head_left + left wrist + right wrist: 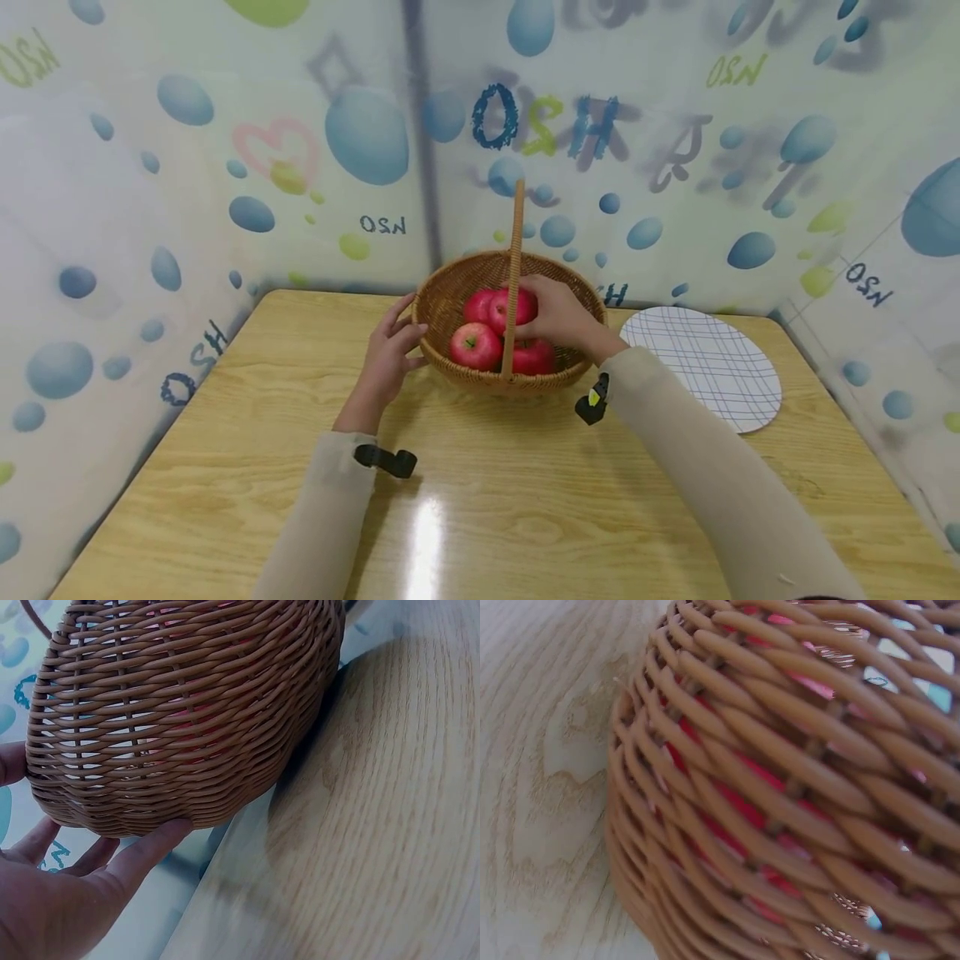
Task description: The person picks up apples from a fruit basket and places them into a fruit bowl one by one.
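A brown wicker basket point(465, 275) with a tall arched handle point(515, 242) stands on the table and holds several red apples. My right hand point(558, 312) reaches in over the basket's right side and grips an apple point(502, 310) near the handle, thumb below and fingers above. Another apple point(476, 346) lies at the front left, beside the handle. My left hand point(386, 354) touches the basket's left end with spread fingers; in the left wrist view, its fingertips meet the woven wall point(180, 750). Through the weave in the right wrist view, red apple skin point(739, 810) shows.
A white oval mat point(705, 367) with thin crossing lines lies on the wooden table point(525, 500), right of the basket. A patterned curtain point(337, 208) with blue drops hangs behind the table and along both sides. My right forearm crosses in front of the mat.
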`<state>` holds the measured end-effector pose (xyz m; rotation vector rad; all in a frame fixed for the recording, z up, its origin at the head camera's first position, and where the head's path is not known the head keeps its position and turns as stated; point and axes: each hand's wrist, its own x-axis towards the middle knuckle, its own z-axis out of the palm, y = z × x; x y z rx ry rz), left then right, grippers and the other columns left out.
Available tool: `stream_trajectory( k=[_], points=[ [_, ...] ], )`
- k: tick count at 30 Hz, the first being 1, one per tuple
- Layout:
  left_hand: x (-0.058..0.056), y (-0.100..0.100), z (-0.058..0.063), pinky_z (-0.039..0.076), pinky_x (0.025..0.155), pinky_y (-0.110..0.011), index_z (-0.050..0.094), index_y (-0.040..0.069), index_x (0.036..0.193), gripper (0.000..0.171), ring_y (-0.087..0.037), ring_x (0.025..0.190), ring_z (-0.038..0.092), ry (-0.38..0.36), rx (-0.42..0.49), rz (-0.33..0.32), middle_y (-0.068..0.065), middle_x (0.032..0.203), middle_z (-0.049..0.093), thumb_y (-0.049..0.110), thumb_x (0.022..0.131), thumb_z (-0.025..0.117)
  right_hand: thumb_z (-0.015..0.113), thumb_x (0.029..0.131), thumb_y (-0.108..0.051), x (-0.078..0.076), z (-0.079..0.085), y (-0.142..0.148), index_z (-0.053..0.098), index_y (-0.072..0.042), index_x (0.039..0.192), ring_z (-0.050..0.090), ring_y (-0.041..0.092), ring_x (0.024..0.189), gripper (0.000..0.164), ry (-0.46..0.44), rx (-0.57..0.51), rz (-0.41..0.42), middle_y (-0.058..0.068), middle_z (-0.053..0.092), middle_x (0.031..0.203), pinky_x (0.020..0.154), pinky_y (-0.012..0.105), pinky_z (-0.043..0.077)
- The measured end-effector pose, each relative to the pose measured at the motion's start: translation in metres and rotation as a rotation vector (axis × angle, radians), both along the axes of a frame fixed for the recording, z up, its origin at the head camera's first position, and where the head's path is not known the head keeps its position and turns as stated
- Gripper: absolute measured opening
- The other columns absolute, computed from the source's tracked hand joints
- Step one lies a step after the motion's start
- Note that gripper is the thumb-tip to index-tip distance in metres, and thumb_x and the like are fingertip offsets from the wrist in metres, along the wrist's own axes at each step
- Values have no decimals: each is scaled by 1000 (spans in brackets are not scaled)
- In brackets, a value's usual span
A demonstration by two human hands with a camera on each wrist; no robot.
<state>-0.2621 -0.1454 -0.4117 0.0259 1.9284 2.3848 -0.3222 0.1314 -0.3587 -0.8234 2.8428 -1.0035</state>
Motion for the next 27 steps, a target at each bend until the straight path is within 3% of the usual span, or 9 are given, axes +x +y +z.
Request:
stream_trajectory(
  k=[14,20,27],
  points=[
    [-1,0,-3,44,105,-65,31,27,160,64,-40,145,42,-5,4,6,-17,164,29,14,101,53,88,77,-32,13,8,8,56,-10,143,56,30,129,76,-9,-47,-53,11,57,144,104,48,53],
    [-1,-1,-2,43,105,-65,31,27,160,63,-39,145,42,-12,16,8,-16,164,29,13,102,52,88,77,-33,21,11,19,60,-17,140,61,29,121,71,8,-145,-72,8,59,141,95,47,57],
    [-1,-1,-2,44,105,-63,30,27,160,64,-38,145,42,-12,19,-2,-16,164,29,13,102,52,87,78,-29,31,16,36,59,-20,139,65,31,115,68,-32,-284,-107,9,61,137,90,49,60]
  ],
)
